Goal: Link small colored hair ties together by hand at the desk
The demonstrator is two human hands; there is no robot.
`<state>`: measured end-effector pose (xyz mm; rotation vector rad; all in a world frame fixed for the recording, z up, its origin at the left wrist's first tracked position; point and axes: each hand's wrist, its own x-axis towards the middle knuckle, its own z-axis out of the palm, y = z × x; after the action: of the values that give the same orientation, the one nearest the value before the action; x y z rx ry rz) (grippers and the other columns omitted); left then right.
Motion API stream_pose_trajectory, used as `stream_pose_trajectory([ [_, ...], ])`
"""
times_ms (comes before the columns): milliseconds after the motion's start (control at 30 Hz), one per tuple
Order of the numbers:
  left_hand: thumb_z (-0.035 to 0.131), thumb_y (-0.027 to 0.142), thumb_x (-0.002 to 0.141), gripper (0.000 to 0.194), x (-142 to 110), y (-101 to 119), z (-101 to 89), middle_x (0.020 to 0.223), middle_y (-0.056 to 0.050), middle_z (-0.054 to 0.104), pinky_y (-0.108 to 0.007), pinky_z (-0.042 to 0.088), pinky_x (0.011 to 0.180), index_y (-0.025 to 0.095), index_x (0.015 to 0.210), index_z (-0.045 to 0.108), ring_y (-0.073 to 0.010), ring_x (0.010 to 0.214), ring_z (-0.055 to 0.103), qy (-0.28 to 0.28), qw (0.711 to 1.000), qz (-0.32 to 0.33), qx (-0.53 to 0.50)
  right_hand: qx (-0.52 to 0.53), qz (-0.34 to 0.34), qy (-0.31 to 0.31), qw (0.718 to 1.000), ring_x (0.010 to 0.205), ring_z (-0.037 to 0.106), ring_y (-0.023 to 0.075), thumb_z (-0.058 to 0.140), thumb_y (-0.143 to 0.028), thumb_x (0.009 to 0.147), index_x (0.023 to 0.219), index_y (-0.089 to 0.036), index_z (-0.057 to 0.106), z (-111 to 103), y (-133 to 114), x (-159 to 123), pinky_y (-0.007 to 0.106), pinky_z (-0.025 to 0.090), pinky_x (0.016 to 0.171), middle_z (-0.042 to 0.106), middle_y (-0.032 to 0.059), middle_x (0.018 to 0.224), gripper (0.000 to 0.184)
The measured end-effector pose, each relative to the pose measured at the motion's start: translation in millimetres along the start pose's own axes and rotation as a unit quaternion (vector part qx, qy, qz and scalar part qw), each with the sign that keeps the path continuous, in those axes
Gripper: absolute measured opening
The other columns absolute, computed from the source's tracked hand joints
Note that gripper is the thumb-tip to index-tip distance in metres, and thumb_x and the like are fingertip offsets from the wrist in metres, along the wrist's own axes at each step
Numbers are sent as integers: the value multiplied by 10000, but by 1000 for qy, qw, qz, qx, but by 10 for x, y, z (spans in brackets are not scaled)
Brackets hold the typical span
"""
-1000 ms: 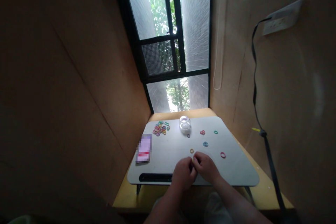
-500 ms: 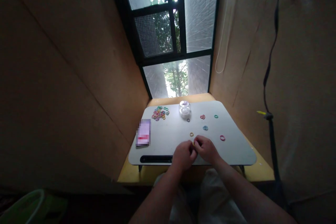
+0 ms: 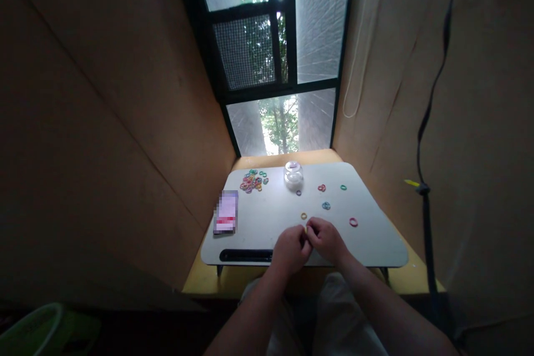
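My left hand (image 3: 293, 245) and my right hand (image 3: 325, 238) meet over the front middle of the white lap table (image 3: 258, 228), fingertips pinched together. A bit of a yellow hair tie (image 3: 306, 230) shows between them; most of it is hidden by the fingers. Just beyond lies an orange-yellow hair tie (image 3: 303, 216). To the right are blue hair ties (image 3: 326, 206), a pink one (image 3: 353, 222), red-pink ones (image 3: 321, 188) and a green one (image 3: 343, 187). A purple hair tie (image 3: 298, 193) lies before a clear round jar (image 3: 293, 176).
A pile of multicoloured hair ties (image 3: 251, 182) sits at the table's back left. Below it lies a phone (image 3: 226, 211) with a blurred screen. A black slot (image 3: 246, 255) runs along the front edge. Walls flank both sides, and a black cable (image 3: 426, 233) hangs at right.
The view has tilted down, so the table sits higher in the picture. My hands stay together over the same spot, with small finger movements around the yellow hair tie.
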<state>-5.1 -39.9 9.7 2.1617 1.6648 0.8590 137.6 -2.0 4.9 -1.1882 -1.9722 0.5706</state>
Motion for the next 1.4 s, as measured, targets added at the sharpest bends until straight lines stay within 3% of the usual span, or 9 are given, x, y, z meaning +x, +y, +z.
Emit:
stream_pose_trajectory([
  [667, 480, 247, 859, 111, -10, 98, -26, 752, -15, 585, -252, 325, 630, 196, 765, 508, -141, 685, 500, -14, 1000, -7, 6, 7, 1, 20, 1000, 612, 496, 128, 458, -205, 820, 648, -198, 507, -18, -9, -34, 238, 339, 601, 556, -13, 637, 179],
  [1400, 491, 244, 854, 99, -38, 42, 11, 747, -14, 585, -252, 321, 623, 189, 777, 518, -135, 677, 498, 1, 1000, -3, 8, -11, -2, 21, 1000, 619, 506, 138, 451, -236, 835, 653, -198, 520, 12, -10, -34, 244, 339, 602, 566, -6, 641, 198],
])
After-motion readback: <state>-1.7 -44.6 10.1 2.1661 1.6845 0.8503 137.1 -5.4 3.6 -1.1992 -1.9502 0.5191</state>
